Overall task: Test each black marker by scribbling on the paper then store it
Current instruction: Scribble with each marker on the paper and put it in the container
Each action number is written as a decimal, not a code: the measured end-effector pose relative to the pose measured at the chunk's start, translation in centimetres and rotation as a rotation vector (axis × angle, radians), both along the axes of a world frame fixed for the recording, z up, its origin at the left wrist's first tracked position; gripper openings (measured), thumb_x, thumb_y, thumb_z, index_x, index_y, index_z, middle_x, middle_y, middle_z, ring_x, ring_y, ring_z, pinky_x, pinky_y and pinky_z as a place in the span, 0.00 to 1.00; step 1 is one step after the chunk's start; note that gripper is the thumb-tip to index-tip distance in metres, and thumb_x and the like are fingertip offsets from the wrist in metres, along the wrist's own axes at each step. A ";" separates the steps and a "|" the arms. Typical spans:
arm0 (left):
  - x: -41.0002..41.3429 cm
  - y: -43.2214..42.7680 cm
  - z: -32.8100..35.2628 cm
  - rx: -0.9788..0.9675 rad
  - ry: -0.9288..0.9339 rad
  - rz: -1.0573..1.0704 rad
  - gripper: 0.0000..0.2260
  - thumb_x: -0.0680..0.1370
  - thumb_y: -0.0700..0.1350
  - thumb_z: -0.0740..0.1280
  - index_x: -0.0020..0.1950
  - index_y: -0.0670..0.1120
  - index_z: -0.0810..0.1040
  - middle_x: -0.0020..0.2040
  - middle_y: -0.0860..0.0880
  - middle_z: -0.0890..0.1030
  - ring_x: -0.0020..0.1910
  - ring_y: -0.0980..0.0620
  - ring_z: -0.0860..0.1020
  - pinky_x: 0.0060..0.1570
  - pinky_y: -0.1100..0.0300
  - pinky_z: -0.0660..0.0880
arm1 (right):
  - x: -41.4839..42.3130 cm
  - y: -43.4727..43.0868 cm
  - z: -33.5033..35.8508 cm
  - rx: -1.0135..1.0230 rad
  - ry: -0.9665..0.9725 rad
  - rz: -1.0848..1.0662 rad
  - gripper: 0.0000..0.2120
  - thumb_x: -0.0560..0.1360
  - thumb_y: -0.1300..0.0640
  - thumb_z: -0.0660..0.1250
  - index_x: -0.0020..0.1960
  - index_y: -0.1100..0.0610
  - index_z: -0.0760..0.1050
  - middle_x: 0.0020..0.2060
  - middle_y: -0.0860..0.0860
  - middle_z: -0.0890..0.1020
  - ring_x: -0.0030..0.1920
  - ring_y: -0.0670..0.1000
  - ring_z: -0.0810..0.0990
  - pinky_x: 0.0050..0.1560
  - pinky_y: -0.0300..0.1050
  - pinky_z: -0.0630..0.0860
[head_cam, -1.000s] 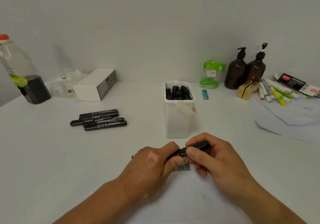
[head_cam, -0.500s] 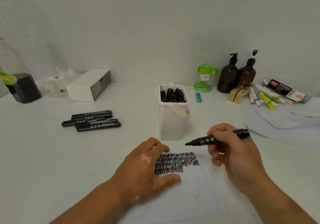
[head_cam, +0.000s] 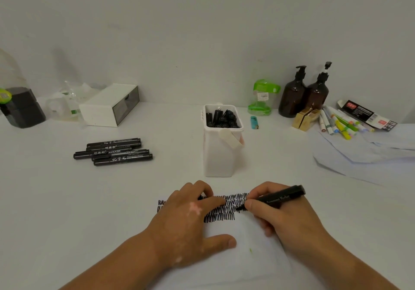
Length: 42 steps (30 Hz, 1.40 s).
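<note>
Now that the cap is off, the right hand (head_cam: 285, 218) has brought the black marker (head_cam: 280, 197) down from the air, where it hung 0.5 seconds ago. Its tip meets the paper (head_cam: 247, 262) at the right end of the scribbles (head_cam: 226, 209). 1 second ago both hands were closed together on this marker. The left hand (head_cam: 188, 222) now lies flat, fingers spread, pressing the sheet still. Whether it also keeps the cap cannot be told. The right hand's fingers and thumb are wrapped round the barrel like a pen. This marker's test looks to be just starting, with storing still to come.

The marker is a smooth black plastic cylinder with pale print along its side. The paper is thin, matte and white, hard to tell from the white table (head_cam: 67, 200). The scribbles form tight black zigzag rows. Just beyond the paper stands a tall white plastic tub (head_cam: 219, 159) with squared sides, holding markers upright, round ends up. To the left, well apart, lies a small pile of capped black markers (head_cam: 113, 151).
</note>
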<state>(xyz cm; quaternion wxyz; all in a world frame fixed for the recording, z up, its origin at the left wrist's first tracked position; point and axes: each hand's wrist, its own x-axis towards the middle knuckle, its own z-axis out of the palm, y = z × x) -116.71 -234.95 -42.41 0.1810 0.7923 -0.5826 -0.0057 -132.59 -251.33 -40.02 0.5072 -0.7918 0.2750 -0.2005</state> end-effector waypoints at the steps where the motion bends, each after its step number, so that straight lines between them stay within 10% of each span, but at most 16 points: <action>1: 0.0 0.0 0.0 0.000 -0.001 0.001 0.37 0.66 0.80 0.56 0.71 0.63 0.67 0.60 0.63 0.66 0.58 0.59 0.68 0.63 0.57 0.68 | -0.1 0.0 -0.1 -0.026 0.006 -0.008 0.02 0.72 0.54 0.76 0.42 0.50 0.84 0.24 0.52 0.80 0.24 0.49 0.77 0.27 0.37 0.72; 8: 0.0 0.1 0.0 0.005 -0.014 0.002 0.38 0.66 0.80 0.55 0.72 0.64 0.67 0.60 0.64 0.65 0.58 0.59 0.68 0.62 0.59 0.68 | -0.1 0.3 -0.1 -0.095 0.058 -0.012 0.07 0.71 0.58 0.74 0.39 0.46 0.84 0.22 0.40 0.79 0.23 0.41 0.74 0.27 0.29 0.67; 42: -0.1 0.3 0.2 -0.005 -0.003 0.001 0.38 0.67 0.80 0.56 0.72 0.63 0.67 0.60 0.64 0.66 0.58 0.60 0.67 0.61 0.61 0.68 | 0.1 0.0 -0.6 -0.168 0.100 -0.083 0.02 0.70 0.53 0.73 0.40 0.46 0.82 0.31 0.41 0.83 0.32 0.41 0.79 0.30 0.29 0.70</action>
